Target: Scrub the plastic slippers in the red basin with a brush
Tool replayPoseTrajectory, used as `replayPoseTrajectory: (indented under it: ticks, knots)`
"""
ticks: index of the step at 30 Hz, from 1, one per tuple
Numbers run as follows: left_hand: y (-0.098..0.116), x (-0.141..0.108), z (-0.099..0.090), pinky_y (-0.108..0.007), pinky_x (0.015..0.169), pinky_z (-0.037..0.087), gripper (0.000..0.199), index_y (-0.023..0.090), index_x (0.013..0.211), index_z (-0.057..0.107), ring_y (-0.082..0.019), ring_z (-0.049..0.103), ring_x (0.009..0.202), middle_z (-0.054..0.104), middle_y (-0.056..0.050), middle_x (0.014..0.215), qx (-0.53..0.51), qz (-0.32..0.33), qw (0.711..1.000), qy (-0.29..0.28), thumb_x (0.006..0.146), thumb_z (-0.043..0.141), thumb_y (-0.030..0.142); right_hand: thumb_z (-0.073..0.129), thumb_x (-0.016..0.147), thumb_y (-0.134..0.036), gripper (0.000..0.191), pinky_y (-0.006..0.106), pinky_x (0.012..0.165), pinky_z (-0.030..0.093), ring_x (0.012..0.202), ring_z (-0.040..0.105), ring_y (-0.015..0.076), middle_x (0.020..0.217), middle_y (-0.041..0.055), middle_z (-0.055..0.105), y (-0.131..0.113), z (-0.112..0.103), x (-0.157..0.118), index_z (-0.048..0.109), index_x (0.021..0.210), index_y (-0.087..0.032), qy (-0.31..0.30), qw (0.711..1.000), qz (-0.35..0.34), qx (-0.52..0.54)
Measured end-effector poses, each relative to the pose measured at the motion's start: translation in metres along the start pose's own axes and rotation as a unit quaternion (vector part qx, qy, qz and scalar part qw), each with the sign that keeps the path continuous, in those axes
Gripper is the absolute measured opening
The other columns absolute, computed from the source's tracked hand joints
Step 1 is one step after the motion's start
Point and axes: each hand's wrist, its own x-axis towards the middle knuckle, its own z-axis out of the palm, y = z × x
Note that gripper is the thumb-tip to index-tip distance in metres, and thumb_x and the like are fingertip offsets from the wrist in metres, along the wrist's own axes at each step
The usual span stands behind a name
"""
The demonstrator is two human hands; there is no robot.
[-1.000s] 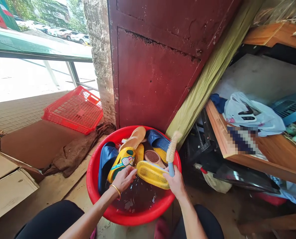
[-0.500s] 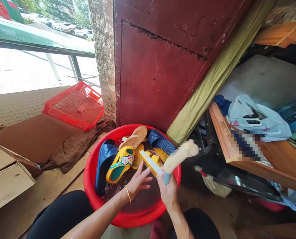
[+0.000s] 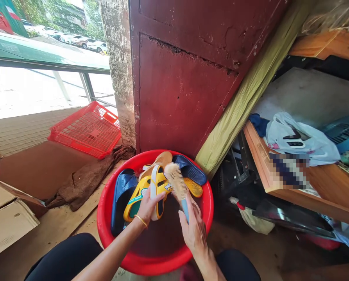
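My left hand [image 3: 147, 206] grips a yellow sandal with a white sole edge [image 3: 153, 183], tilted up on its side above a red basin [image 3: 102, 203]. In my right hand [image 3: 193, 230] is a scrubbing brush [image 3: 177, 181] with a blue-grey handle and pale bristles, held close beside the sandal's strap. Another yellow sandal with a green insole [image 3: 133, 205] lies behind my left fingers. Blue slippers [image 3: 123, 189] rest at the basin's left side and at its back right [image 3: 192, 169]. A tan slipper [image 3: 164, 158] leans at the back. Dark water [image 3: 159, 242] fills the front.
A maroon door [image 3: 174, 97] stands right behind the basin. To the left are a red plastic crate [image 3: 86, 130], a brown cloth [image 3: 80, 183] and a cardboard box [image 3: 10, 226]. At right, a wooden shelf [image 3: 258, 156] holds a white plastic bag [image 3: 306, 136].
My left hand, open before, has closed on the yellow sandal, which has moved left and turned. The right hand has shifted the brush left, toward the sandal.
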Motion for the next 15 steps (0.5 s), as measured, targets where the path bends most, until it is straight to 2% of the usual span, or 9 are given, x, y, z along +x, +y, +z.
replayPoseTrajectory:
  ticks: [3,6,9,12,15]
  knots:
    - [-0.003,-0.001,-0.006,-0.045,0.095,0.054,0.065,0.017,0.121,0.067,-0.032,0.068,0.106,0.075,-0.01,0.11,0.043,0.025,0.999,-0.021,0.062,0.083,0.038,0.04,0.102,-0.022,0.053,0.04,0.1,0.057,0.122,0.065,0.0279,0.135,0.0139,0.066,-0.01,0.001,-0.006,0.042,0.155,-0.021,-0.046,0.998,-0.051,0.009]
    - [-0.009,-0.006,-0.008,-0.045,0.098,0.052,0.067,0.016,0.121,0.068,-0.033,0.067,0.108,0.075,-0.01,0.114,0.055,0.027,0.997,-0.048,0.059,0.085,0.035,0.039,0.103,-0.023,0.05,0.039,0.102,0.056,0.12,0.066,0.0267,0.132,0.0137,0.068,-0.013,0.004,-0.005,0.048,0.152,-0.02,-0.07,0.996,-0.037,0.03]
    - [-0.006,-0.011,-0.011,-0.045,0.095,0.054,0.071,0.018,0.127,0.065,-0.032,0.069,0.106,0.076,-0.009,0.112,0.054,-0.016,0.998,-0.042,0.062,0.085,0.037,0.038,0.103,-0.026,0.047,0.041,0.104,0.054,0.124,0.064,0.0271,0.134,0.0151,0.067,-0.003,0.003,0.006,0.056,0.145,-0.016,-0.043,0.998,0.006,0.042]
    - [0.008,-0.011,-0.017,-0.045,0.085,0.059,0.075,0.019,0.135,0.06,-0.032,0.073,0.097,0.077,-0.01,0.107,-0.006,-0.085,0.996,-0.039,0.068,0.082,0.044,0.036,0.103,-0.03,0.047,0.044,0.107,0.052,0.127,0.062,0.0287,0.136,0.0167,0.065,0.009,-0.003,0.014,0.061,0.14,-0.015,-0.007,0.997,0.048,0.052]
    - [0.026,-0.003,-0.025,-0.045,0.079,0.062,0.074,0.018,0.138,0.058,-0.033,0.075,0.093,0.078,-0.013,0.105,-0.09,-0.129,0.987,-0.023,0.075,0.075,0.054,0.039,0.103,-0.032,0.047,0.041,0.102,0.055,0.118,0.067,0.0266,0.137,0.0128,0.065,0.003,-0.012,0.008,0.058,0.144,-0.019,-0.046,0.991,0.055,0.111]
